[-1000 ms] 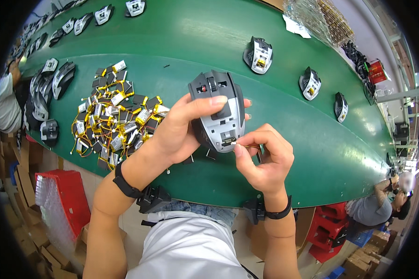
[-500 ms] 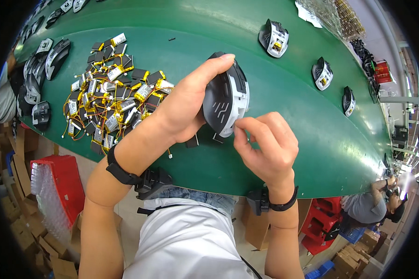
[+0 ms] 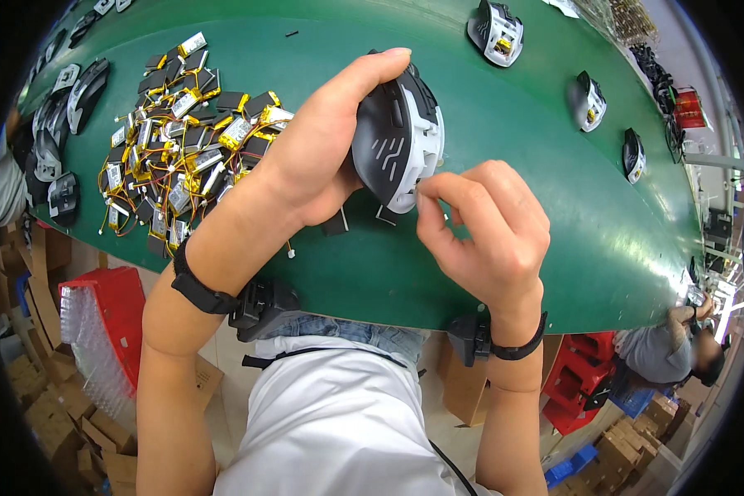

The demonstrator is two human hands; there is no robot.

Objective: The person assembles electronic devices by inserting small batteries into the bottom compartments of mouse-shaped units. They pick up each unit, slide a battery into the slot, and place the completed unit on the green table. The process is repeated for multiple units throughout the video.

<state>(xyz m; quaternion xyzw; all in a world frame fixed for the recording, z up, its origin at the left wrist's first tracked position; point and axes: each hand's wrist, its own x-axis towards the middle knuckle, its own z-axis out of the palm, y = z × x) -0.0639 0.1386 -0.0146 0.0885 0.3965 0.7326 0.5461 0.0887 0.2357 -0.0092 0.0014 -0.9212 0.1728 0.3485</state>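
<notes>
While the left hand (image 3: 310,161) grips a black-and-white mouse shell (image 3: 383,149), thumb lying along its far end, the right hand (image 3: 494,227) works close at the near end. From where I stand, the shell is up off the green table (image 3: 595,240), tilted so that its dark slotted side shows. Right thumb and index curl toward each other, tips at the white rim; cannot tell whether anything is pinched between them. Left of the shell, a loose heap of batteries (image 3: 188,97), silver and black with yellow ends, thin leads tangled. Three more mouse shells (image 3: 503,41) spaced out at the right; others clustered (image 3: 87,93) at the far left, beyond the heap.
</notes>
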